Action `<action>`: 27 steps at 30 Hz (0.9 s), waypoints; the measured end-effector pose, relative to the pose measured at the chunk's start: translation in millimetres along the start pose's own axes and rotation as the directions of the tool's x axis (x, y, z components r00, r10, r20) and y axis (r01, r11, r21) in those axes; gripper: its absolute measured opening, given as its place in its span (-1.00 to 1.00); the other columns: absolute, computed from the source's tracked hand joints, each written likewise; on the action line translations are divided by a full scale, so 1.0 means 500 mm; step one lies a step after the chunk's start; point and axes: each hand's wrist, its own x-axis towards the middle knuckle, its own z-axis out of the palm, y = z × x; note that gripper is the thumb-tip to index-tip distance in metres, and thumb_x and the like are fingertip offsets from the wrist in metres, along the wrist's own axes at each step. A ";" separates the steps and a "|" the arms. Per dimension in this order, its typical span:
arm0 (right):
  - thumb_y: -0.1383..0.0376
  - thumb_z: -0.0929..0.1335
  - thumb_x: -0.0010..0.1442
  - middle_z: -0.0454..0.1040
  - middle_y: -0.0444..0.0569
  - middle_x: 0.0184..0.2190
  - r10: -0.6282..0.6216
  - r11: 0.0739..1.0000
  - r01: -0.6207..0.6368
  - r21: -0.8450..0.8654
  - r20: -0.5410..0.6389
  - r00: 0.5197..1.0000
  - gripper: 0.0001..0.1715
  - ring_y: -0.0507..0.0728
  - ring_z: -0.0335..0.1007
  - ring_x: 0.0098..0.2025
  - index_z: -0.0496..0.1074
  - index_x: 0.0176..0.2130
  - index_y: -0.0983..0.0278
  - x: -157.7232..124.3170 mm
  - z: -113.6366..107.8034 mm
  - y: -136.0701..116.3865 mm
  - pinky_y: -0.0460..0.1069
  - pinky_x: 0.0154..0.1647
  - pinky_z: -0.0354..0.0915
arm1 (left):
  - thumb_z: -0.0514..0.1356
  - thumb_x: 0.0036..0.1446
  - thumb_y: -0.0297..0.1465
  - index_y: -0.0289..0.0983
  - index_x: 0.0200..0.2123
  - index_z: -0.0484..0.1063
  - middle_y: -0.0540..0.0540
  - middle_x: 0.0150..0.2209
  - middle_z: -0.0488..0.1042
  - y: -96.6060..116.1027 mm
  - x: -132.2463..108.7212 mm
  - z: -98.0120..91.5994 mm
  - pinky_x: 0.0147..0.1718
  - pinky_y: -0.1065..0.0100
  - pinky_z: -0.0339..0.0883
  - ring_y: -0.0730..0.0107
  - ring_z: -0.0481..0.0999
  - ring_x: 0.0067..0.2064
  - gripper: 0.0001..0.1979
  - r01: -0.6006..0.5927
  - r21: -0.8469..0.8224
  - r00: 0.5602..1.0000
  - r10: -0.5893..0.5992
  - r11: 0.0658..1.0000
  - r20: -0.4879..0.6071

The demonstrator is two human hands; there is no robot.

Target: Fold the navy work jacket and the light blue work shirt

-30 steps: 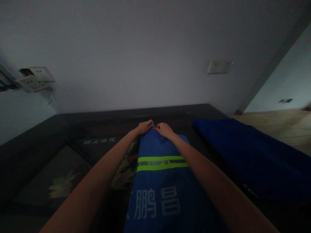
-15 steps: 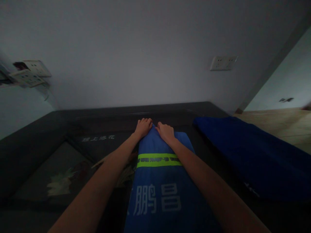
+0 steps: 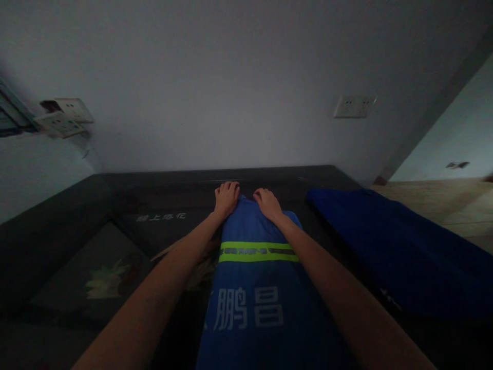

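Observation:
A blue work garment (image 3: 250,288) with a yellow-green reflective band and white printed characters lies folded narrow on the dark table, running away from me. At its far end my left hand (image 3: 227,198) has its fingers curled over the left corner. My right hand (image 3: 268,204), also closed, pinches the cloth a little to the right. Between the two hands the far edge of the cloth peaks and wrinkles. Shade hides the near end of the garment, and my right forearm covers part of its right side.
Darker blue cloth (image 3: 400,246) lies along the table's right side. The black table (image 3: 154,192) has a raised rim, white lettering and a flower picture. Behind it rises a grey wall (image 3: 215,92) with a socket (image 3: 354,106); more sockets (image 3: 63,117) are at left.
My hands have moved slightly apart along the garment's far edge, and the cloth between them has widened. The view has shifted a little.

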 end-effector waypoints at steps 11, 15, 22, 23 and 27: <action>0.21 0.12 0.33 0.31 0.20 0.15 -0.068 0.998 0.068 0.000 0.100 0.993 -0.48 0.23 0.17 0.20 0.27 0.17 0.39 -0.149 -0.094 0.079 0.10 0.20 0.08 | -0.03 0.23 -0.31 -0.39 0.23 0.12 -0.32 0.26 0.15 0.073 -0.074 0.026 0.21 0.04 -0.03 0.02 0.04 0.31 -0.48 -0.066 -0.044 0.967 0.075 0.997 0.243; 0.20 0.08 0.34 0.09 0.24 0.28 -0.064 0.990 0.090 -0.106 0.222 0.973 -0.41 0.23 -0.05 0.33 0.17 0.23 0.45 -0.212 -0.061 0.099 0.17 0.29 -0.06 | -0.06 0.25 -0.28 -0.38 0.30 0.00 -0.31 0.32 0.01 0.087 -0.095 0.039 0.25 0.04 -0.13 0.04 -0.05 0.34 -0.42 -0.054 -0.011 0.959 0.055 0.998 0.278; 0.19 0.08 0.34 -0.07 0.17 0.34 -0.055 0.988 0.088 -0.124 0.244 0.968 -0.38 0.20 -0.16 0.36 0.07 0.28 0.42 -0.219 -0.048 0.116 0.23 0.31 -0.14 | -0.07 0.26 -0.25 -0.11 0.30 0.01 -0.14 0.36 -0.07 0.087 -0.095 0.035 0.24 -0.02 -0.13 0.02 -0.08 0.34 -0.45 -0.080 0.039 0.941 0.062 0.996 0.332; 0.19 0.08 0.34 -0.07 0.17 0.34 -0.056 0.988 0.089 -0.125 0.243 0.968 -0.38 0.20 -0.16 0.36 0.06 0.29 0.43 -0.219 -0.047 0.117 0.23 0.31 -0.14 | -0.07 0.26 -0.24 -0.11 0.31 0.01 -0.15 0.36 -0.07 0.088 -0.094 0.034 0.23 -0.02 -0.11 0.01 -0.07 0.34 -0.45 -0.079 0.044 0.937 0.059 0.996 0.343; 0.19 0.10 0.33 -0.04 0.15 0.33 -0.055 0.993 0.076 -0.094 0.207 0.977 -0.38 0.21 -0.12 0.35 0.08 0.28 0.43 -0.222 -0.045 0.117 0.24 0.31 -0.14 | -0.07 0.26 -0.24 -0.10 0.31 -0.01 -0.15 0.36 -0.08 0.090 -0.091 0.031 0.23 -0.04 -0.10 -0.01 -0.08 0.34 -0.45 -0.078 0.059 0.931 0.051 0.995 0.361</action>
